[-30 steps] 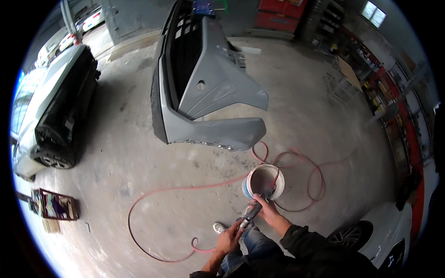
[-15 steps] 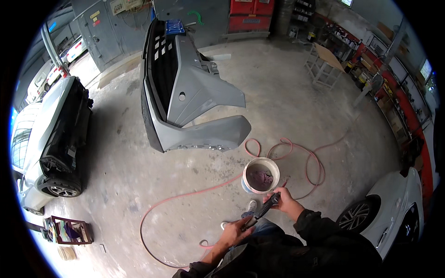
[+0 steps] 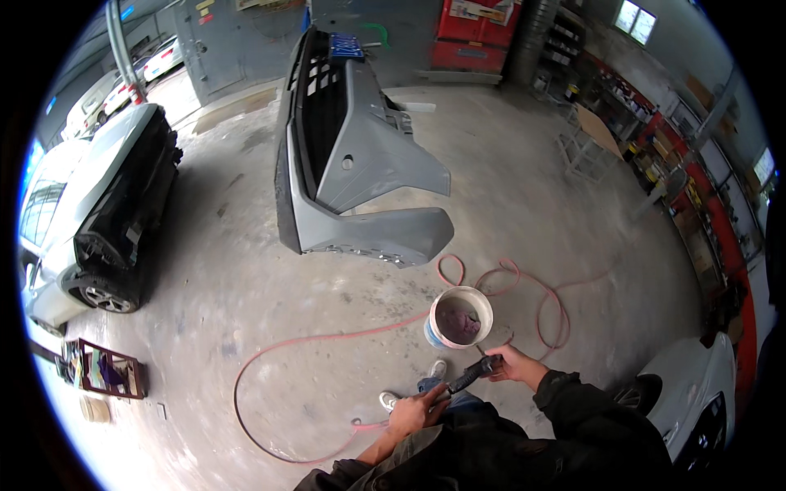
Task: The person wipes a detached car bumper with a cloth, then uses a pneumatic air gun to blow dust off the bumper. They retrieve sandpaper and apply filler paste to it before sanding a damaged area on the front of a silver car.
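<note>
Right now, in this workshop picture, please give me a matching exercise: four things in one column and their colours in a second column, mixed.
Things:
1. car bumper
2. bucket
3. air hose
4. tool held in both hands

Colours:
A. pink-red
B. black
C. grey
D. white

Pairs: 1-C, 2-D, 3-A, 4-B

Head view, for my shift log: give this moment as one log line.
left hand: grips dark air tool rear | right hand: grips its front | white bucket: just ahead | pink hose: on floor
</note>
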`<control>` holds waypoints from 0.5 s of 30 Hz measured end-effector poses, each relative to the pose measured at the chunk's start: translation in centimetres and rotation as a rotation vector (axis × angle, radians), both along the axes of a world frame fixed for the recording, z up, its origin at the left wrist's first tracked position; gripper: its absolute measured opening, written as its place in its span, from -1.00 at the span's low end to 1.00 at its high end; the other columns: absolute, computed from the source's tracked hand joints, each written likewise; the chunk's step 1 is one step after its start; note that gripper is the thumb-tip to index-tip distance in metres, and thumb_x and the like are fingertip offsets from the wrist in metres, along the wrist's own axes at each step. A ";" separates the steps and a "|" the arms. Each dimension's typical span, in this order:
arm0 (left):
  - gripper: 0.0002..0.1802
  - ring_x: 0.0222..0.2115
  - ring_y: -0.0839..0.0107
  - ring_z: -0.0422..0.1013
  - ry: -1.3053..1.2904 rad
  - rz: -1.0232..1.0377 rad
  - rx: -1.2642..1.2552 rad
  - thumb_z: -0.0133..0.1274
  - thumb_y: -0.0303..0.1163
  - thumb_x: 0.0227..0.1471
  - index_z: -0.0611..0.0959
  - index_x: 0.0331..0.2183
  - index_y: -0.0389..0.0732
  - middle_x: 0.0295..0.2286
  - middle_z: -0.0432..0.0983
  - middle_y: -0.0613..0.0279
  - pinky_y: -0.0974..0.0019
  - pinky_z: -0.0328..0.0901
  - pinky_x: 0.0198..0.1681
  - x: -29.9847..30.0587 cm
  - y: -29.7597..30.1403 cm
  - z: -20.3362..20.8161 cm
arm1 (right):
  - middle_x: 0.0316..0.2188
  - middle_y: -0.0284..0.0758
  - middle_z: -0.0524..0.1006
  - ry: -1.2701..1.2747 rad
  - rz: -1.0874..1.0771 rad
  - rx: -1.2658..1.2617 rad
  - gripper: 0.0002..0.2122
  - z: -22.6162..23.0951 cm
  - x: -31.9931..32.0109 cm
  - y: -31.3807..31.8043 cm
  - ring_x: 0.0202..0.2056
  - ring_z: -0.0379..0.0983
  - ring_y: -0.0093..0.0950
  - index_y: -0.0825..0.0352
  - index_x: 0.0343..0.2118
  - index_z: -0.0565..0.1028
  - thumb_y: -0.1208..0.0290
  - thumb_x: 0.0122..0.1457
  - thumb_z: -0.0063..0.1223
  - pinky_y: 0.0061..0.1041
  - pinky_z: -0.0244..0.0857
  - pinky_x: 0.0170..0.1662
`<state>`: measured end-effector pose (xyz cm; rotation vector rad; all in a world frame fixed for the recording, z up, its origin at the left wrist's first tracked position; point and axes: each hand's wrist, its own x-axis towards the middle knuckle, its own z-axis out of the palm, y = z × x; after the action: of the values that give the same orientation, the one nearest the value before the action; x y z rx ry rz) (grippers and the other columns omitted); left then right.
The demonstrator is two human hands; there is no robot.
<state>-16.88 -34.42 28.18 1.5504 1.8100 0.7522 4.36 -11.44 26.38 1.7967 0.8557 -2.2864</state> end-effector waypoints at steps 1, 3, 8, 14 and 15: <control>-0.51 -0.53 -0.01 0.50 0.048 -0.031 0.012 0.00 0.01 0.09 0.45 0.04 0.12 -0.47 0.57 0.07 0.00 0.39 -0.51 -0.2 -0.2 0.3 | -0.41 -0.26 0.57 -0.027 -0.045 0.004 -0.70 -0.1 0.7 0.3 -0.31 0.56 -0.26 0.30 -0.30 0.43 0.14 0.07 0.05 -0.18 0.44 -0.22; -0.52 -0.56 0.02 0.50 0.126 -0.089 0.030 0.01 0.01 0.09 0.47 0.03 0.11 -0.51 0.55 0.10 0.02 0.39 -0.53 -0.3 -0.4 1.0 | -0.47 -0.26 0.55 -0.076 -0.121 0.017 -0.65 0.6 0.8 1.1 -0.38 0.56 -0.27 0.34 -0.27 0.41 0.12 0.06 0.06 -0.23 0.45 -0.26; -0.49 -0.56 0.05 0.51 0.143 -0.075 0.040 -0.02 0.14 0.06 0.53 -0.02 0.12 -0.54 0.55 0.14 0.04 0.41 -0.52 0.3 0.3 3.0 | -0.51 -0.14 0.49 0.055 -0.563 0.209 -0.87 -2.6 -0.1 -0.2 -0.44 0.52 -0.21 0.39 -0.39 0.36 0.43 0.18 -0.05 -0.15 0.46 -0.30; -0.43 -0.50 0.05 0.53 0.016 0.040 -0.111 -0.04 0.29 -0.01 0.60 -0.08 0.18 -0.51 0.58 0.12 0.06 0.43 -0.43 -1.2 0.0 4.7 | -0.50 -0.15 0.49 0.062 -0.466 0.213 -0.87 -1.9 -1.1 -0.5 -0.41 0.51 -0.21 0.43 -0.33 0.34 0.45 0.22 -0.08 -0.16 0.45 -0.26; -0.44 -0.50 0.05 0.53 0.007 0.049 -0.123 -0.04 0.28 -0.01 0.60 -0.08 0.19 -0.52 0.58 0.12 0.06 0.43 -0.42 -1.2 0.0 4.7 | -0.50 -0.16 0.49 0.057 -0.459 0.241 -0.87 -1.3 -1.3 -0.6 -0.41 0.51 -0.21 0.43 -0.33 0.34 0.45 0.23 -0.08 -0.16 0.45 -0.26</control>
<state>-18.08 -34.39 32.88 1.4366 1.8693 0.6459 3.01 -12.06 25.13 2.2402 0.8259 -2.6085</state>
